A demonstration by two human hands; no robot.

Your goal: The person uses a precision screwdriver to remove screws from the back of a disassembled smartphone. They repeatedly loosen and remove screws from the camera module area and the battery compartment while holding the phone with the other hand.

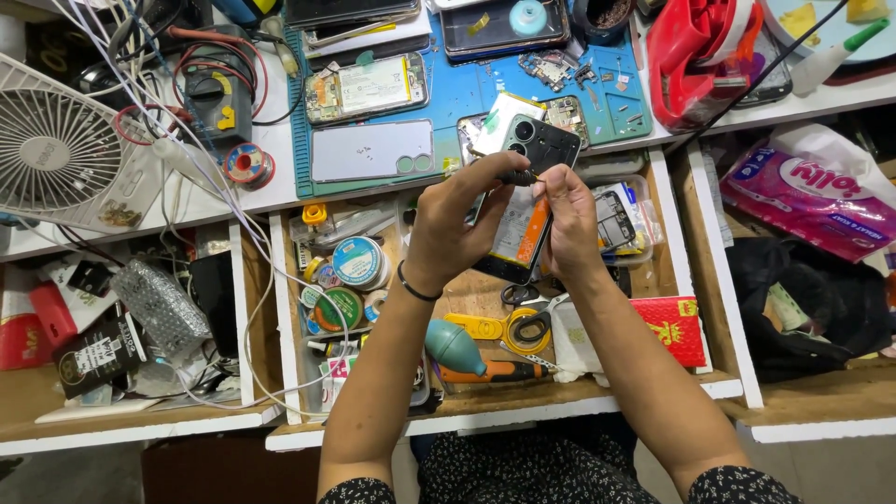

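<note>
An opened dark smartphone (528, 183) with its back cover off is held above an open drawer. Its camera block points away from me and an orange strip shows on its inner face. My left hand (455, 219) grips the phone's left side, with thumb and forefinger pinching a small dark tool at the phone's upper middle. My right hand (569, 219) holds the phone's right edge, its fingertips meeting the left hand's at the tool. A black band circles my left wrist.
A blue work mat (467, 89) carries another opened phone (366, 89), a pale back cover (371, 149) and small parts. The drawer (467, 299) below holds tape rolls, scissors, a teal blower and a screwdriver. A white fan (61, 149) stands left, a red tape dispenser (695, 56) right.
</note>
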